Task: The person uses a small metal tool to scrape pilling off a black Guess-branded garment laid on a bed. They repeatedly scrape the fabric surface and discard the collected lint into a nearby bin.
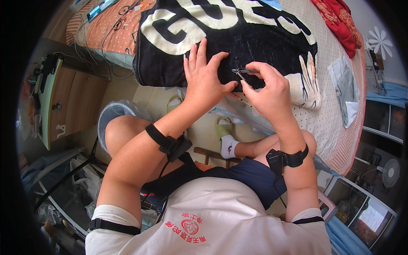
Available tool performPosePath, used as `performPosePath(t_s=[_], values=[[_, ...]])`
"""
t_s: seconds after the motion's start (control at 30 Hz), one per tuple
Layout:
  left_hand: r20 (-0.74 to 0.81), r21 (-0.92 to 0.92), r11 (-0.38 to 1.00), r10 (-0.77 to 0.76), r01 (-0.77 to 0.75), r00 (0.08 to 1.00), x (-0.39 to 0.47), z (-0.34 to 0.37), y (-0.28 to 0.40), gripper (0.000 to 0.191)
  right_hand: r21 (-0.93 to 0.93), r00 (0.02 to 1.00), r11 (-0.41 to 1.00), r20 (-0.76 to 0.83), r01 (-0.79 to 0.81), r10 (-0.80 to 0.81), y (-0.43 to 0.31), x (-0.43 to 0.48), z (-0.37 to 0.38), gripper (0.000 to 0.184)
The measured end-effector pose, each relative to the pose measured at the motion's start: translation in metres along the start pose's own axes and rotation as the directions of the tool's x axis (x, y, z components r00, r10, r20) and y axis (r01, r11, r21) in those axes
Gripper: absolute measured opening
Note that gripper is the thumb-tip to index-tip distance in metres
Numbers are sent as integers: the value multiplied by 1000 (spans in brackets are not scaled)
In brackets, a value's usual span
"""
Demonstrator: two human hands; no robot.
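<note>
A folded black plush blanket (pixel 255 41) with large cream letters lies at the bed's near edge. On it rests my left hand (pixel 204 70), palm down with its fingers apart, holding nothing. Just right of it, my right hand (pixel 267 81) grips a small metal nail clipper (pixel 244 72) between thumb and fingers. The clipper's jaws point left, towards the gap between my left thumb and forefinger, and do not touch that hand. The blanket's corner at right shows a cream patch with dark lines.
A lined waste bin (pixel 108 111) stands by my left knee. The dotted bed sheet (pixel 322 127) spreads to the right, with a packet of grey-white cloth (pixel 346 91) and red fabric (pixel 342 25). Cables hang at the bed's left side near a wooden cabinet (pixel 76 95).
</note>
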State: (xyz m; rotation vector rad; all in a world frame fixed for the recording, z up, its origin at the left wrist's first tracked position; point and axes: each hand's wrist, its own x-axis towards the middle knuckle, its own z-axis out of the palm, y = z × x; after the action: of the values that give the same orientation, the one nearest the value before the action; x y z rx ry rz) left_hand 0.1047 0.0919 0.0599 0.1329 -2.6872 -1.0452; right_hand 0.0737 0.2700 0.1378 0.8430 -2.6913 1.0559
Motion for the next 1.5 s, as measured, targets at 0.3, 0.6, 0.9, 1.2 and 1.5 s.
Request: performPosePath(t_s=[0.3,0.6,0.9,1.2,1.5], values=[[2,15,1000,5,-5,1000,0,0,0,81,-31,1000,999,7,9,-8,1,1,3,37],[3,16,1000,14,-14,1000,0,-1,0,81,-13,1000,1000,3,5,-5,1,1,4,30],[-3,21,1000,16,-16,1000,0,0,-1,81,22,999,999,-25,47,-47,2,2,5,23],[0,9,1000,15,-15,1000,0,-1,-1,81,16,999,999,-19,38,-38,1,2,5,21],[-12,10,1000,20,-20,1000,0,0,-1,80,9,996,998,-55,66,-66,1,3,5,22]])
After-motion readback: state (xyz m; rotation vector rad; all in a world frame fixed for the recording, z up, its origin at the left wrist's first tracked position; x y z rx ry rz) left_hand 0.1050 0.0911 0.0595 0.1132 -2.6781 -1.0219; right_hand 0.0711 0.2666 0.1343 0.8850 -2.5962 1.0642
